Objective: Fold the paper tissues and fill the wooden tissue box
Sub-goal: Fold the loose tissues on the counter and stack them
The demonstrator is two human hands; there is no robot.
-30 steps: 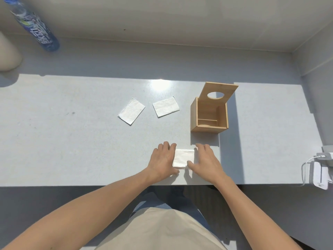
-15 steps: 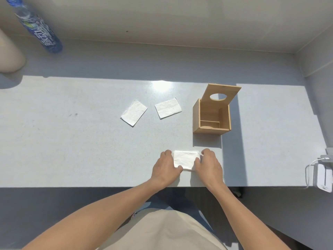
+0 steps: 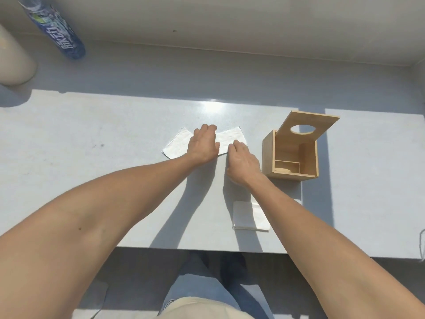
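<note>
Two flat white paper tissues lie mid-table: the left tissue [image 3: 173, 147] and the right tissue [image 3: 231, 138]. My left hand [image 3: 203, 146] lies palm down across the gap between them, covering part of both. My right hand [image 3: 241, 163] has curled fingers and thumb pinching the right tissue's near edge. A folded tissue [image 3: 243, 216] rests near the table's front edge, partly under my right forearm. The wooden tissue box [image 3: 268, 153] stands right of my hands, its lid [image 3: 322, 124] with an oval hole tipped up and back.
A blue-labelled water bottle [image 3: 57, 31] and a beige cylinder [image 3: 13, 63] stand at the far left by the wall. The table's front edge [image 3: 207, 248] runs just before my lap. A white cable [image 3: 422, 244] shows at the right border.
Both hands left the folded tissue at the front edge and reached forward to the two flat tissues. The view has moved closer to the table.
</note>
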